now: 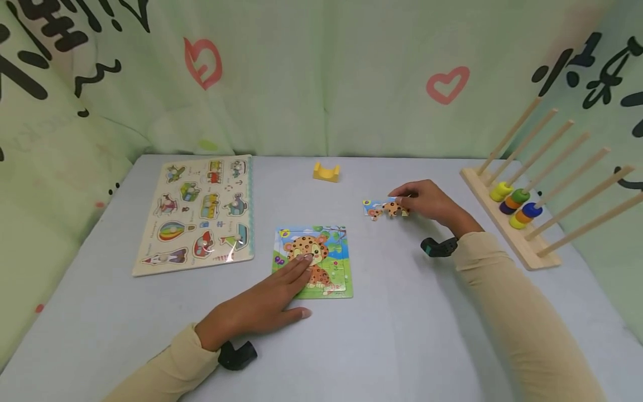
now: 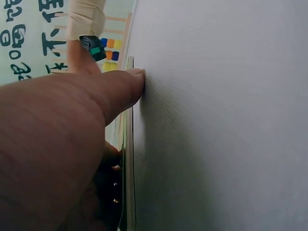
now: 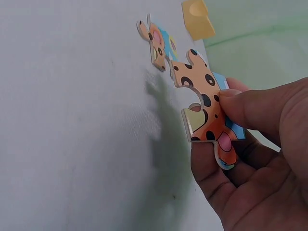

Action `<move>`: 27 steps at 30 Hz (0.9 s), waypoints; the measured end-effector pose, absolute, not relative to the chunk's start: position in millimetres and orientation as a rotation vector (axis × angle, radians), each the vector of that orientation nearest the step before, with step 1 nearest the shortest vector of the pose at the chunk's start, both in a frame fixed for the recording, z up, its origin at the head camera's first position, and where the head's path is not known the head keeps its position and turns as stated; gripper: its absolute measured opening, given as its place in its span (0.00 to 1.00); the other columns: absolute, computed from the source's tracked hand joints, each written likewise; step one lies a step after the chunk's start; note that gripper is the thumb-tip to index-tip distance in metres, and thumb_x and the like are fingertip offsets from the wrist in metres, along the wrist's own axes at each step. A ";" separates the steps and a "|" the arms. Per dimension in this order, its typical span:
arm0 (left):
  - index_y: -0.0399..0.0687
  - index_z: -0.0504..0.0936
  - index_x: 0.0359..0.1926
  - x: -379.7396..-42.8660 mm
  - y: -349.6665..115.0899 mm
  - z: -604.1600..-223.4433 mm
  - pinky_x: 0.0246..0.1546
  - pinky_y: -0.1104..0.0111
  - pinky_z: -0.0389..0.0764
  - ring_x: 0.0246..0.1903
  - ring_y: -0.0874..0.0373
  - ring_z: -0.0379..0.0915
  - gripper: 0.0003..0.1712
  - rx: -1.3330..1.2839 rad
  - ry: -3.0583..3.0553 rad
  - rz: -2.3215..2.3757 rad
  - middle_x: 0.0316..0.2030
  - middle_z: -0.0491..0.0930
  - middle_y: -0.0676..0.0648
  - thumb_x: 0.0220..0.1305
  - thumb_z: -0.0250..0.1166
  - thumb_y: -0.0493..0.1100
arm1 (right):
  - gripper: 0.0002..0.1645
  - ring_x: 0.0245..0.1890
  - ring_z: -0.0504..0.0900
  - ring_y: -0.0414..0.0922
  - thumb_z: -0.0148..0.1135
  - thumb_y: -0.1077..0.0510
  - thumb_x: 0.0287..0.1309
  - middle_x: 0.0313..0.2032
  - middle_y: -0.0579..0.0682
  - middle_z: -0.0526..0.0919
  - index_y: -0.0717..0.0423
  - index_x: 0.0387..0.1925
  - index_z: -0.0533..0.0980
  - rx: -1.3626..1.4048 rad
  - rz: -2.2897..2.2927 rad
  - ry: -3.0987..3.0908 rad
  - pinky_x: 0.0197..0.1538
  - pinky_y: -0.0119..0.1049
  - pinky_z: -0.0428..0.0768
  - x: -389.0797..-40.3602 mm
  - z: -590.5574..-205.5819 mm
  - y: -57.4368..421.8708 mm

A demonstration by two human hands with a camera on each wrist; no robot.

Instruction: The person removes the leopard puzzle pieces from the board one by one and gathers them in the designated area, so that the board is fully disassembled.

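My left hand (image 1: 263, 298) lies flat with its fingers across a square jigsaw puzzle (image 1: 334, 272) that pictures a spotted cub on grass. In the left wrist view, the thumb (image 2: 118, 89) rests by the board's edge (image 2: 129, 202). To the right and farther back, my right hand (image 1: 427, 202) pinches a spotted jigsaw piece (image 3: 204, 103) between thumb and fingers, tilted above the table. A second jigsaw piece (image 3: 158, 42) with an ear and blue background meets its far end; I cannot tell whether the two are joined.
A peg board (image 1: 188, 223) with vehicle pictures lies at the left. A small yellow block (image 1: 326, 173) stands at the back. On the right is a wooden rack (image 1: 524, 237) with tall slanting rods and coloured rings (image 1: 521, 196). Printed cloth (image 1: 321, 78) surrounds the table.
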State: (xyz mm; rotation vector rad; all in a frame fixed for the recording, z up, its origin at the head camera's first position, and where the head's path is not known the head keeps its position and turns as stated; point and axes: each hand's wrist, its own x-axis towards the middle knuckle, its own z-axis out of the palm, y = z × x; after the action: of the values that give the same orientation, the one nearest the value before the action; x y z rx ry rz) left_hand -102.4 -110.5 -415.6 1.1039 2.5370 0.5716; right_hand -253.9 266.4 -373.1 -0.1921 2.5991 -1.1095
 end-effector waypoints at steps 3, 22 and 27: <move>0.40 0.49 0.75 -102.3 -111.0 -415.3 0.70 0.59 0.47 0.74 0.55 0.26 0.45 1.096 2.541 0.563 0.76 0.36 0.47 0.71 0.55 0.60 | 0.17 0.40 0.76 0.48 0.55 0.59 0.69 0.47 0.57 0.80 0.60 0.56 0.78 -0.172 -1.090 2.606 0.43 0.37 0.75 -257.0 -375.9 272.5; 0.40 0.49 0.75 -102.4 -110.2 -414.7 0.70 0.59 0.47 0.74 0.55 0.27 0.45 1.107 2.537 0.565 0.77 0.37 0.47 0.71 0.55 0.60 | 0.17 0.46 0.74 0.49 0.57 0.59 0.68 0.51 0.60 0.80 0.64 0.53 0.79 -0.141 -0.993 2.655 0.45 0.38 0.73 -258.7 -384.2 279.8; 0.40 0.49 0.75 -102.1 -109.7 -413.5 0.70 0.59 0.48 0.74 0.55 0.27 0.45 1.108 2.537 0.568 0.77 0.37 0.47 0.71 0.55 0.60 | 0.16 0.50 0.73 0.52 0.57 0.60 0.68 0.52 0.62 0.79 0.64 0.52 0.79 -0.115 -0.973 2.687 0.50 0.42 0.72 -258.6 -385.7 276.9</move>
State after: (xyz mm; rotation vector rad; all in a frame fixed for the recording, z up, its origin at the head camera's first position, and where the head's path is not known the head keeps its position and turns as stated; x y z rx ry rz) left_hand -102.1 -109.7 -413.5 1.1083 2.5374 0.5682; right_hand -258.6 276.9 -385.7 -0.1155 2.6872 -0.9732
